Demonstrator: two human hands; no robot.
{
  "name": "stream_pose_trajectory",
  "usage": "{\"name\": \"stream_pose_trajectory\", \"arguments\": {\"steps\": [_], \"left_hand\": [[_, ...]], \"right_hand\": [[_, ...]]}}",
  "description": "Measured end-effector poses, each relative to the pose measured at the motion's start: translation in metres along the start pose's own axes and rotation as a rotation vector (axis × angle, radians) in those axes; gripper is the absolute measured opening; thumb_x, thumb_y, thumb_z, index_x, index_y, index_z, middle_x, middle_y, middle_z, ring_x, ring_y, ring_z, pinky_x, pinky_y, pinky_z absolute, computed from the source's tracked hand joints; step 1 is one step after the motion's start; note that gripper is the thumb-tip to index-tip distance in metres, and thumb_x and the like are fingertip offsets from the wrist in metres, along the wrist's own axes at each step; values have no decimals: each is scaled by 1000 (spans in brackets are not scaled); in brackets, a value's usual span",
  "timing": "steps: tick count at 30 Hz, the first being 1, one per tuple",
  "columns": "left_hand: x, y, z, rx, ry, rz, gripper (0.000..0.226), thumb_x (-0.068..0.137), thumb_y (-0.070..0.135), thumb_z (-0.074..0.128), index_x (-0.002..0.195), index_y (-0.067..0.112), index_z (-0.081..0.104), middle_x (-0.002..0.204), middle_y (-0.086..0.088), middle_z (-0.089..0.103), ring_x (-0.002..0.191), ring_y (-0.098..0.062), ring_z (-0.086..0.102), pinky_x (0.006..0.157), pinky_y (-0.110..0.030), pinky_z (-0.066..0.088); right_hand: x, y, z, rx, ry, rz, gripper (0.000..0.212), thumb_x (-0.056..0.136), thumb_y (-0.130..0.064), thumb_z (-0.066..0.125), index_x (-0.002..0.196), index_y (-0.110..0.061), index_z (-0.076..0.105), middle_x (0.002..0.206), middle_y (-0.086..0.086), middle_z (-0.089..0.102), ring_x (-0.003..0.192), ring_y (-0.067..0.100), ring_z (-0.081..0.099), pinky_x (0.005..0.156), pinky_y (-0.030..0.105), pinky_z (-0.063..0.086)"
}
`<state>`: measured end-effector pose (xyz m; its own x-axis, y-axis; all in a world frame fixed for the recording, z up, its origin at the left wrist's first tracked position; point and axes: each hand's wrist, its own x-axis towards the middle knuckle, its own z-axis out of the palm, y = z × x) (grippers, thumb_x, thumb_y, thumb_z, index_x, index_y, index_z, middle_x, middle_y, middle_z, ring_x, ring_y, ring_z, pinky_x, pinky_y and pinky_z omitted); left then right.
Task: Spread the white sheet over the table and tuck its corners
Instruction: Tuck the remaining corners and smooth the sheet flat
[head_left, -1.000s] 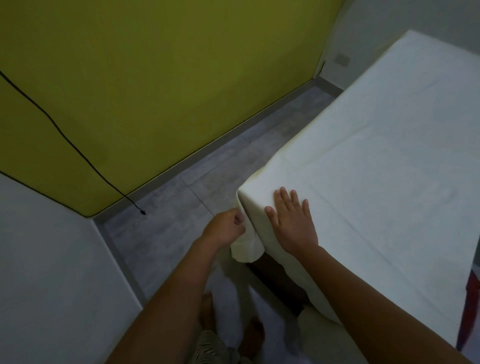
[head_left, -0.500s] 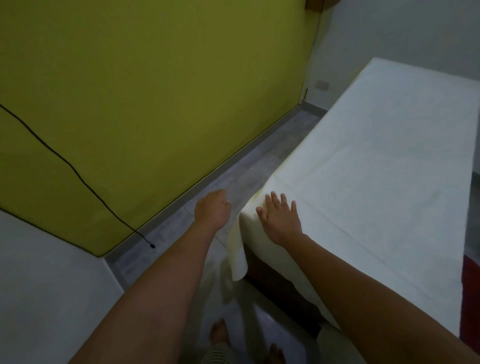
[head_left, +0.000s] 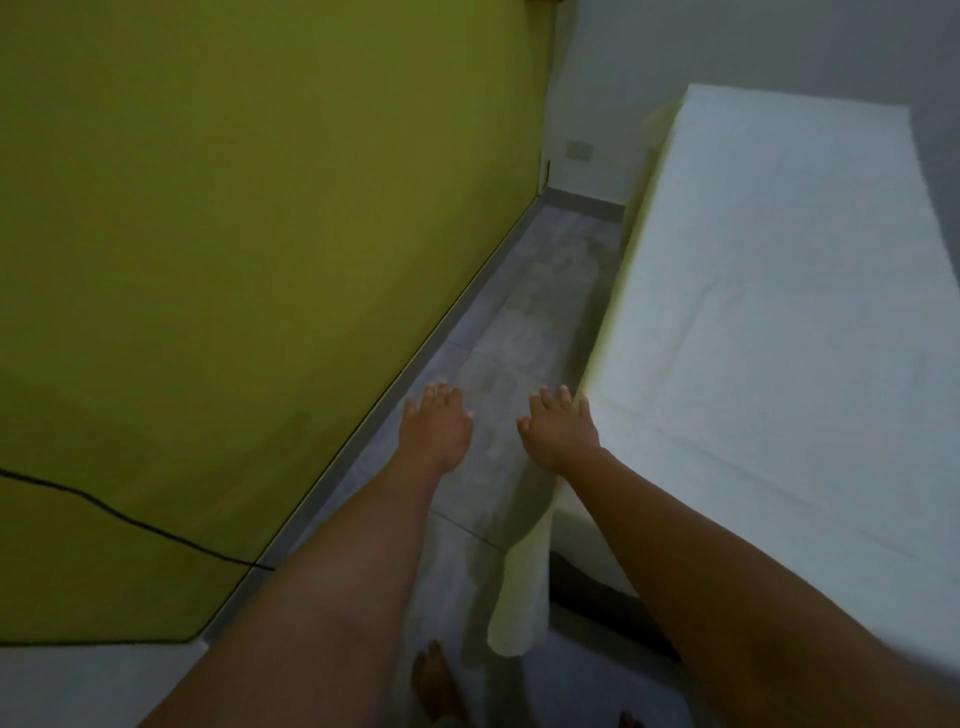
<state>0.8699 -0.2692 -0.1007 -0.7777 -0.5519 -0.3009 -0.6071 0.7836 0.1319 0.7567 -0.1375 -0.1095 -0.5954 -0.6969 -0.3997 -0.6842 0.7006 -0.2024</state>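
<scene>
The plain white cloth sheet (head_left: 779, 338) is lying spread flat along the whole top of the long worktop (head_left: 582, 587), which is showing only as a dark patch under the near end. The sheet's left side is draping down over the long edge, and its near left corner (head_left: 519, 587) is hanging loose in a narrow fold towards the grey tiled floor (head_left: 519, 322), untucked.

Both hands are stretching forward, palms down, with the fingers straight and spread, and neither is gripping anything. The left hand (head_left: 436, 431) is hovering over the floor, apart from the sheet. The right hand (head_left: 558, 434) is sitting just beside the sheet's left edge near that corner, its outer fingers seeming to touch the cloth.

A yellow-green painted wall (head_left: 234, 234) is running along the left, with a thin black cable (head_left: 130, 519) trailing down it to the floor. A bare foot (head_left: 434, 680) is standing at the bottom of the view.
</scene>
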Motion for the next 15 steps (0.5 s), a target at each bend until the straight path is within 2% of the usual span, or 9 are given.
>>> {"name": "stream_pose_trajectory", "arguments": {"steps": [7,15], "left_hand": [[59,-47,-24,58,-72,111,53,103,33,21,150,8,17,160,-11,12,148,-26,8,118,-48,7],[144,-41,-42,108,-121,235,53,104,32,20,150,8,15,160,-11,10,148,-25,6,118,-47,6]], "right_hand": [[53,-32,-9,42,1,106,58,101,-36,17,152,-9,13,161,10,6,148,30,-2,118,49,-2],[127,-27,-31,100,25,191,58,101,-37,19,151,-9,14,161,10,6,147,31,-2,118,50,-2]]}}
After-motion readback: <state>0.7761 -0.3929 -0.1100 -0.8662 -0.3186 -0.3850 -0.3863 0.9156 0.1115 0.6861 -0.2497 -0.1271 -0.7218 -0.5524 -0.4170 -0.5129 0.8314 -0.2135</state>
